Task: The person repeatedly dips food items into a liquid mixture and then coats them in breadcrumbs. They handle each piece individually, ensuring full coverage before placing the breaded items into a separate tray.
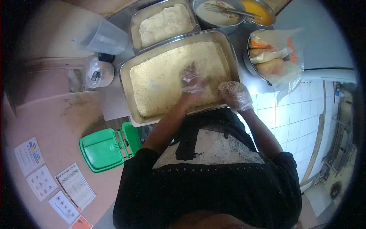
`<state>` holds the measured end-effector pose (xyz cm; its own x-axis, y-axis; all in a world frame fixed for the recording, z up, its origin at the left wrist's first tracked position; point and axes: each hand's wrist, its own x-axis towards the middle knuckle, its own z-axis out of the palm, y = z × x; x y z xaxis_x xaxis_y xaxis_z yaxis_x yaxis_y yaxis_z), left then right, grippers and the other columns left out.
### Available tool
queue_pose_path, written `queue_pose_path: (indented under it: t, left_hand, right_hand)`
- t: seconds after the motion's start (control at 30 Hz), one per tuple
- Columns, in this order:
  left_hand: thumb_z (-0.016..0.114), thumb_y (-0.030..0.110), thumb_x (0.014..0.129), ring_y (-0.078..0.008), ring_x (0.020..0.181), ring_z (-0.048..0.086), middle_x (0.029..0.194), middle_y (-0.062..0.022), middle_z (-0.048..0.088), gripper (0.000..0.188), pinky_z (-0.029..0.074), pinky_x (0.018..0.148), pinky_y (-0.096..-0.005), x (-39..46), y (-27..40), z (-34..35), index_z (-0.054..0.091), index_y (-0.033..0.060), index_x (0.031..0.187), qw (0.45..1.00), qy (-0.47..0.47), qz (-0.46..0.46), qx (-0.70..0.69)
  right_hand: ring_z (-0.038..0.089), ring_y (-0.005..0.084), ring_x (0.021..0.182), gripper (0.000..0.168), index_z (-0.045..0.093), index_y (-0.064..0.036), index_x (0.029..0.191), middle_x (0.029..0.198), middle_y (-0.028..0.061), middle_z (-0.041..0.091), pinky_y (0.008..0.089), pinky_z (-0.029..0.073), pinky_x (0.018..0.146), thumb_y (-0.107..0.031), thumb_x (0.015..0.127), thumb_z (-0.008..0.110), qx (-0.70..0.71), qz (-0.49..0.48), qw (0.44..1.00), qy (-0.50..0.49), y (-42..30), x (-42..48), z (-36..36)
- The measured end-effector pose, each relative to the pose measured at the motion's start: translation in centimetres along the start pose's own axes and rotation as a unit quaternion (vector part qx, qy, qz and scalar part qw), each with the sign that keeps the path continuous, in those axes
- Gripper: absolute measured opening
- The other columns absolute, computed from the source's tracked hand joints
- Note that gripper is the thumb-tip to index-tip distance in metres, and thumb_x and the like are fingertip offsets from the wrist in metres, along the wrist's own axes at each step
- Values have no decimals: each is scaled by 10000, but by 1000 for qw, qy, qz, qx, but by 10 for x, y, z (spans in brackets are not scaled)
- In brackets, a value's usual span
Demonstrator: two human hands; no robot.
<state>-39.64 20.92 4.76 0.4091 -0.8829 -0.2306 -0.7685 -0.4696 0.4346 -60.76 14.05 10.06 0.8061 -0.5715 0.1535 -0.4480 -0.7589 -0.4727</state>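
Note:
A large metal tray (123, 86) lies before me, spread with a bed of pale yellow crumbs (160, 74). My left hand (193, 77), in a clear plastic glove, is over the right half of the crumbs and blurred by motion. Its fingers are too smeared to tell whether they hold anything. At the tray's near right corner, my right hand (236, 96) wears a similar glove and curls over the rim. Behind this tray, a smaller metal tray (135, 28) holds a crumb-coated slab (167, 25).
At the back stand a bowl of whitish liquid (211, 17) with a metal utensil (228, 11) across it, and an orange-yellow bowl (258, 13). Bagged food (271, 57) sits in a round pan at right. A plastic jug (105, 37), a tub (100, 73) and a green-lidded bin (100, 150) are at left.

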Motion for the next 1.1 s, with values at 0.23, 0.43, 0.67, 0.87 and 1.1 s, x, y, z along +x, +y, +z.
queue_pose_path:
  t: [0.23,0.43,0.67,0.87,1.1]
  left_hand:
    - [786,364,785,-363,1243,524,1331,-235,524,833,435,1027,-438,22,-36,45,393,17,1432,964,77,150,-204]
    - [615,153,925,-272,1328,468,1442,-158,489,539,402,1095,-383,2,-35,6,406,131,1421,915,-12,65,-398]
    - [470,76,985,-250,1439,324,1542,-136,389,607,320,1158,-428,25,-45,-33,247,139,1546,834,-150,-40,-530]
    - [612,198,961,-279,1407,372,1519,-182,403,674,385,1093,-458,62,-13,-159,277,79,1534,854,-98,-182,-478]
    - [681,325,911,-286,1365,413,1514,-125,420,602,313,1126,-433,182,-111,-218,495,74,1426,827,-194,-9,-528]
  right_hand:
    - [669,344,891,162,703,-126,958,965,132,710,443,543,779,-204,908,570,50,53,997,-23,-16,6,-15]
    - [658,362,859,159,686,-116,1002,946,141,701,463,529,768,-193,889,606,44,23,999,-11,-5,0,-6]
    - [664,341,823,197,679,-98,961,888,163,694,459,528,742,-270,901,606,90,82,992,-23,18,-14,22]
    - [653,343,788,190,651,-97,949,868,159,680,451,526,696,-268,927,571,-58,-21,998,-7,11,-9,9]
    - [646,320,804,208,662,-103,959,860,142,667,456,519,703,-284,937,562,-57,73,991,-97,2,-6,6]
